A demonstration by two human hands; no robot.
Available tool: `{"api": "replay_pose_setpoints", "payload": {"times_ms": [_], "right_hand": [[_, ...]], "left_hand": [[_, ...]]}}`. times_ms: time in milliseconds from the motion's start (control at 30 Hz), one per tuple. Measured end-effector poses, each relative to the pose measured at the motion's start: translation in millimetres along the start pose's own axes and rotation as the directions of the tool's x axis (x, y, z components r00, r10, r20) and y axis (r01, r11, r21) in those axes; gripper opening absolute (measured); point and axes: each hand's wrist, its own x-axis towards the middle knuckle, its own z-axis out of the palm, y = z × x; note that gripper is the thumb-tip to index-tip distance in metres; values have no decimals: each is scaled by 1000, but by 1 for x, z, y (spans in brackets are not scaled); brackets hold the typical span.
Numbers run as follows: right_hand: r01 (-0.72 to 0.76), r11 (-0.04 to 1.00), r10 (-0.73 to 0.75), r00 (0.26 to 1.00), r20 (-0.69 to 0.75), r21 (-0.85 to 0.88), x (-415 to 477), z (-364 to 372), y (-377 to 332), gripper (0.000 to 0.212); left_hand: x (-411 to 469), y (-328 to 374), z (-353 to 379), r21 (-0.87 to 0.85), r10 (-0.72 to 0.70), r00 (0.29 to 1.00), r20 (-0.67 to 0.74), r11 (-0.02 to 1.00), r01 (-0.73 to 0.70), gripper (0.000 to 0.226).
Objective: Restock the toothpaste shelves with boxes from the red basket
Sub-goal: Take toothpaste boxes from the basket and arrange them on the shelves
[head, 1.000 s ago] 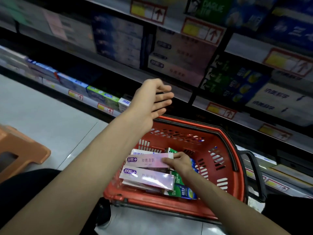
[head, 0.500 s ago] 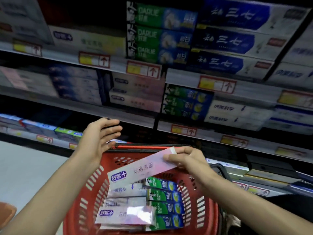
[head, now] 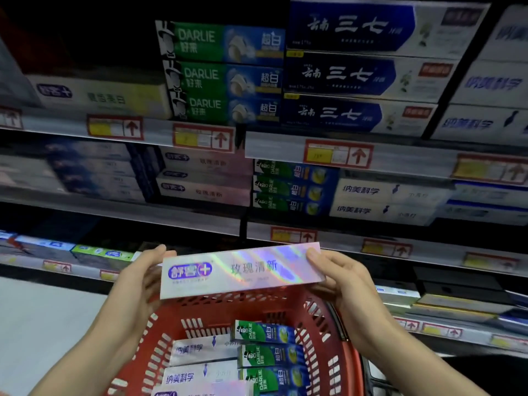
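Holding a long toothpaste box (head: 243,270) level just above the red basket (head: 350,364), the left hand (head: 137,281) grips its left end and the right hand (head: 345,278) grips its right end, fingers curled round it. To shelve it well, keep the label facing outward and slide it squarely onto the matching pink stack (head: 205,178) on the middle shelf. The box is pale pink and glossy, with a rainbow shimmer and a purple logo.

The single head-worn wide-angle camera looked forward and slightly down, close to the stocked metal store shelves (head: 274,153) filling the upper frame, with the red slotted plastic basket (head: 257,310) at bottom centre.
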Motion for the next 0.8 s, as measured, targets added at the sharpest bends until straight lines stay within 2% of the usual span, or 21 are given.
{"api": "replay_pose_setpoints", "payload": {"times_ms": [267, 333, 467, 633, 800], "right_hand": [[-22, 976, 27, 999, -21, 215, 7, -2, -7, 44], [-14, 976, 19, 1000, -23, 218, 8, -2, -5, 40], [-14, 985, 16, 1000, -9, 170, 10, 0, -2, 41], [-62, 990, 56, 997, 49, 130, 9, 1, -1, 53], [-70, 987, 62, 996, 58, 148, 11, 0, 0, 53]], "left_hand": [[-1, -3, 10, -16, 79, 985, 151, 997, -78, 53], [-2, -2, 12, -58, 89, 983, 162, 995, -81, 47], [-7, -2, 14, -148, 64, 988, 143, 988, -43, 16], [-7, -2, 12, -207, 50, 996, 71, 978, -34, 25], [-8, -1, 12, -210, 68, 995, 71, 976, -52, 16]]}}
